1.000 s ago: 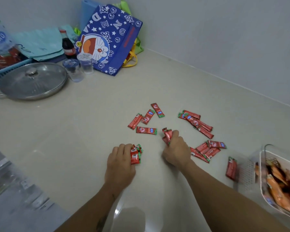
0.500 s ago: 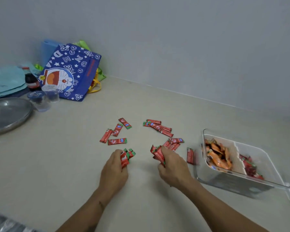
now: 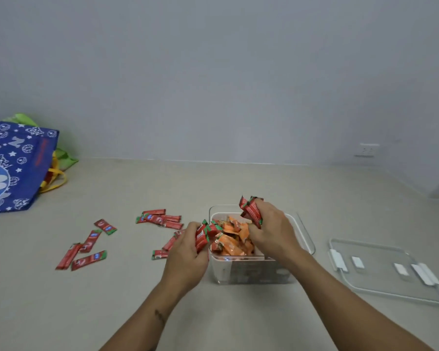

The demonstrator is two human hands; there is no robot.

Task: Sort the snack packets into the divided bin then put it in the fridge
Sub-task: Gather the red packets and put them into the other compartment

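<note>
1. The desk (image 3: 238, 317) carries everything; its far edge meets the wall beyond both hands.
2. A blue cartoon tote bag (image 3: 15, 168) stands far to the left of the left hand, against the wall.
3. The clear divided bin (image 3: 251, 272) sits directly under and between the hands, its long axis running left to right, open top facing up. Orange packets (image 3: 232, 240) fill its left compartment; the right hand hides the other compartment.
4. The clear lid (image 3: 383, 269) lies flat on the desk to the right of the right hand, apart from the bin.
5. The left hand (image 3: 188, 254) grips a bunch of red packets (image 3: 204, 235) at the bin's left rim, packets pointing up and away.
6. The right hand (image 3: 271, 231) clutches another red bunch (image 3: 250, 210) above the bin, tilted up-left.
7. Loose red packets (image 3: 86, 249) lie scattered flat on the desk left of the left hand, pointing in mixed directions.
</note>
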